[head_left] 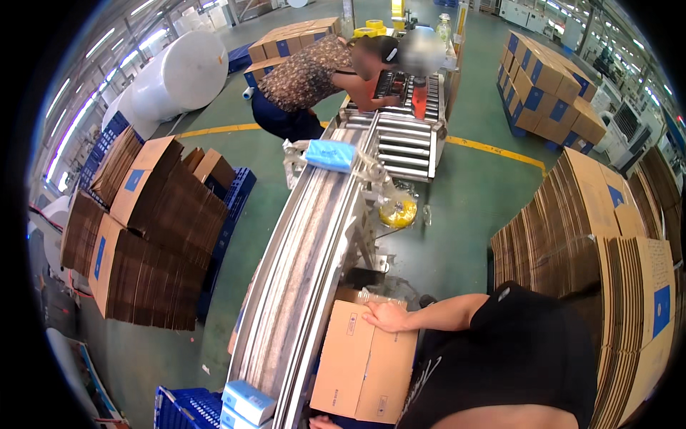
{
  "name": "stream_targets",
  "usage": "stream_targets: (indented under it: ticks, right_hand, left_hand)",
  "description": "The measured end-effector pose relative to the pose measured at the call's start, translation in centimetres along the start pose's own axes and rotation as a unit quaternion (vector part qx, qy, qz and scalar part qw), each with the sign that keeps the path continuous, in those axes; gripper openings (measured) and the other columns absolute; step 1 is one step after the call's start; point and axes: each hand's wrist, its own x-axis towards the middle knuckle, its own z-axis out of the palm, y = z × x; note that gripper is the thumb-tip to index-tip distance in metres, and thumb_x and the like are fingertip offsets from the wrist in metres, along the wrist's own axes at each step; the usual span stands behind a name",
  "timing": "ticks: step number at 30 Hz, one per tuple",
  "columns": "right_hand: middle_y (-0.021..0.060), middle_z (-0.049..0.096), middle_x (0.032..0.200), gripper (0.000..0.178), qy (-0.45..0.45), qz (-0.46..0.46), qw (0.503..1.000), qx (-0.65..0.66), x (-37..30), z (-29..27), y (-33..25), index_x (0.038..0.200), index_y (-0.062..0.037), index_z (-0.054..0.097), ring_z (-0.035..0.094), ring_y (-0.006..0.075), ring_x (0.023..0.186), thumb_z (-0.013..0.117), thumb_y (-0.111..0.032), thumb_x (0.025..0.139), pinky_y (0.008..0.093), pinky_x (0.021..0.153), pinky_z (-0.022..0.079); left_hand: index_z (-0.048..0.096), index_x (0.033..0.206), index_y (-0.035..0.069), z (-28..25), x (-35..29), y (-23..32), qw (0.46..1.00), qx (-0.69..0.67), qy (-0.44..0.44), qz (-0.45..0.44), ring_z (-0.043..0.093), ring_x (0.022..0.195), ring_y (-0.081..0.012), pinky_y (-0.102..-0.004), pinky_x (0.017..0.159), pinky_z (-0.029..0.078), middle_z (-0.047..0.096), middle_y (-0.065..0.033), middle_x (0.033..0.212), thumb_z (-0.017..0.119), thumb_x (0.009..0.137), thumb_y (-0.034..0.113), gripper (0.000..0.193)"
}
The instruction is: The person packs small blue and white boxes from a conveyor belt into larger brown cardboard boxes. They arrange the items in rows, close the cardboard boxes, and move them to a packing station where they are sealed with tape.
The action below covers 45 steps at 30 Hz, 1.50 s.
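A closed brown cardboard box [351,365] lies beside the conveyor, in front of my black-shirted body. My right hand [389,315] grips its far end, fingers bent over the top edge. At the box's near left corner, part of my left hand [325,423] shows at the lower picture edge. Most of that hand is cut off, so its grip is unclear. Left of the box runs a long conveyor [286,286] with metal side rails. A blue-and-white soft pack [331,155] sits at its far end. Several similar packs [248,402] are stacked beside its near end.
Beyond the belt, a co-worker [307,86] bends over a roller table [405,148] holding a red tape dispenser [419,99]. Stacks of flattened cartons [168,243] stand left, more cartons [557,229] right. A blue crate [187,409] is near left. Yellow tape [397,213] hangs beside the conveyor.
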Motion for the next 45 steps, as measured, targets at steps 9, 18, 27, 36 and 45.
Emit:
stream_targets:
  ticks: [9,18,27,36,45]
  right_hand:
    - [0.0221,0.061,0.103,0.057,-0.004,0.077,0.989,0.125,8.5,-11.6,18.3,0.110,-0.0014,0.057,0.057,0.0381,0.101,0.038,-0.052,0.091,0.0426,0.086,0.045]
    - [0.0255,0.061,0.095,0.062,0.186,0.351,0.914,0.082,2.6,-35.5,40.8,0.098,0.0025,0.053,0.059,0.0404,0.091,0.044,-0.058,0.086,0.0441,0.079,0.045]
    - [0.0269,0.062,0.088,0.056,0.344,0.447,0.822,0.079,-1.5,-33.6,64.7,0.093,0.0039,0.059,0.059,0.0410,0.089,0.049,-0.051,0.086,0.0437,0.077,0.045]
    - [0.0163,0.064,0.092,0.060,0.474,0.619,0.619,0.095,3.3,-14.0,93.3,0.098,0.0046,0.059,0.060,0.0312,0.087,0.048,-0.054,0.088,0.0389,0.078,0.047]
    - [0.0149,0.053,0.116,0.066,-0.008,0.481,0.735,0.478,9.7,-16.3,90.0,0.127,-0.0046,0.041,0.050,0.0311,0.106,0.045,-0.056,0.086,0.0506,0.089,0.038]
  left_hand:
    - [0.054,0.110,0.000,17.9,-8.2,10.3,0.873,-0.403,-0.161,-0.220,0.061,0.087,-0.0257,-0.0386,0.072,0.051,0.062,-0.0129,0.100,0.042,0.093,0.032,0.038]
    - [0.043,0.131,0.004,51.1,-16.6,11.8,0.845,-0.185,-0.411,-0.287,0.051,0.113,-0.0295,-0.0430,0.095,0.041,0.050,-0.0107,0.129,0.029,0.092,0.055,0.066]
    - [0.048,0.126,0.000,80.9,-24.3,3.5,0.855,0.057,-0.469,-0.214,0.051,0.114,-0.0320,-0.0396,0.095,0.040,0.053,-0.0171,0.125,0.024,0.093,0.054,0.068]
    - [0.046,0.125,0.002,87.9,-23.5,12.6,0.741,0.180,-0.629,0.152,0.059,0.103,-0.0301,-0.0373,0.089,0.045,0.059,-0.0165,0.115,0.051,0.091,0.034,0.047]
    - [0.051,0.114,0.000,42.2,-31.0,20.8,0.879,0.418,-0.227,-0.011,0.059,0.094,-0.0367,-0.0421,0.084,0.047,0.062,-0.0211,0.102,0.052,0.087,0.028,0.039]
